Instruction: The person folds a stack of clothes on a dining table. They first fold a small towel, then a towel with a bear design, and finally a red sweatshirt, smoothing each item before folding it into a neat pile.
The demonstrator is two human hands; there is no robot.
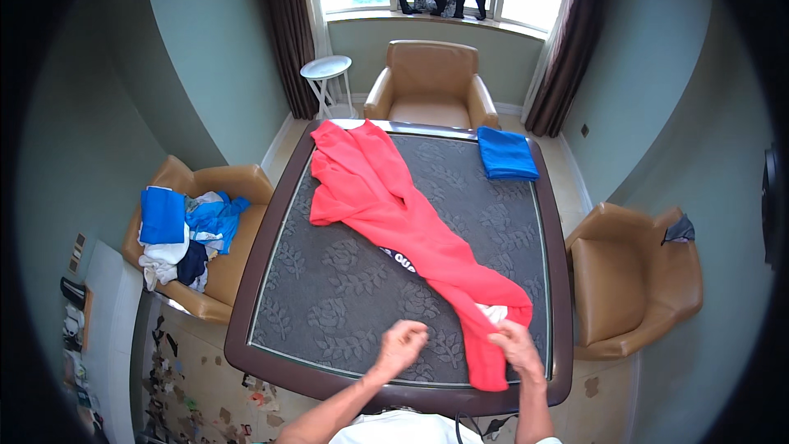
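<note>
1. Two hands are seen at the near edge of the surface (271,275); the forearms are cut off by the lower edge of the picture.
2. The right hand (516,347) is closed on the near end of a red garment (394,210), with cloth pinched in its grip; the fingertips are hidden in the folds.
3. The left hand (403,344) is loosely curled just beside the garment, above the dark patterned top; whether anything is held in its grip cannot be told.
4. The red garment is laid diagonally across the surface, from the far left corner to the near right side, where a white patch (494,312) shows inside it.
5. A dark printed part (400,261) peeks from under the garment's edge and is mostly hidden.
6. A folded blue cloth (506,154) is set at the far right corner.
7. A heap of blue and white clothes (182,234) is piled on the left armchair (230,279); single pieces cannot be made out.
</note>
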